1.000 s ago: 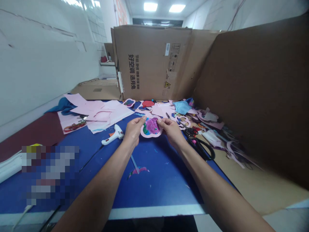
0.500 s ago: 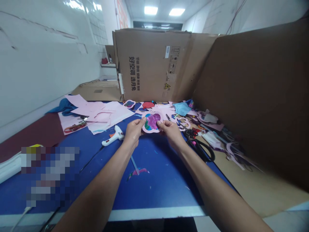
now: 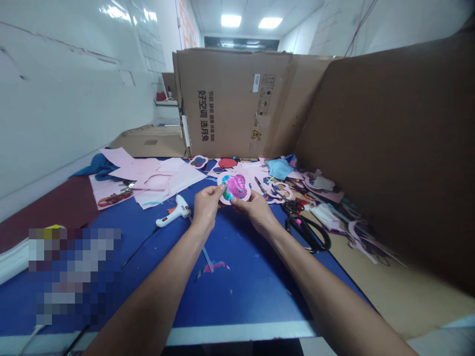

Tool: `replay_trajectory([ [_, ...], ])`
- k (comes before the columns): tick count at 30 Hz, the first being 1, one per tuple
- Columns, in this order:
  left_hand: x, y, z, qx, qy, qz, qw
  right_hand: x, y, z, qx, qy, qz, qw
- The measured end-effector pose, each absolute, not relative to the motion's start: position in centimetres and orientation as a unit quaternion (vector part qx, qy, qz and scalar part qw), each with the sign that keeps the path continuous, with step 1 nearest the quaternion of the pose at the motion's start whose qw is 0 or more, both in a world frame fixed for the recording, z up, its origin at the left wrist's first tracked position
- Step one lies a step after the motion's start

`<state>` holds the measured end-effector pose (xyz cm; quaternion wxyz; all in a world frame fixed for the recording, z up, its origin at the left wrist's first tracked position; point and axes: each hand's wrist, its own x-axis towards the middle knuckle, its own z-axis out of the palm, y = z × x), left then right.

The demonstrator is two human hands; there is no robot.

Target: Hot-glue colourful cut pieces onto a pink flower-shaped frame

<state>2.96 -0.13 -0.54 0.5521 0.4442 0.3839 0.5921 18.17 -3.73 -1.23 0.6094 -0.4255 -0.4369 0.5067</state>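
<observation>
Between both hands I hold up a scalloped, flower-like cutout, with a pale pink border and a shiny purple, blue and green centre. My left hand is closed on its left edge, thumb on the front. My right hand grips its lower right side, the thumb near the bottom edge and the other fingers partly hidden behind it. Left of my left hand lies a white glue gun with a black cord. To the right of my right hand, large black-handled scissors rest beside a smaller dark pair.
Pink paper sheets cover the back left of the blue table. A curved iridescent scrap and a thin strip lie nearer me. Paper scraps clutter the right side. Cardboard walls rise behind and at right.
The cutout has tilted, so its centre shines brighter. My right thumb has slid down and left along its lower edge. The view has shifted slightly.
</observation>
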Motion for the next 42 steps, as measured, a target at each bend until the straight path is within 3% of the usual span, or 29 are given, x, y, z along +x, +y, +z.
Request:
replay_trajectory([
  [27,2.6,0.3,0.0,0.411,0.379,0.606,0.566,19.2,-3.1,-1.6,-0.39,-0.42,0.543,0.614],
  [42,3.4,-0.9,0.3,0.442,0.394,0.528,0.609,19.2,-3.0,-1.4,-0.415,-0.408,0.488,0.65],
])
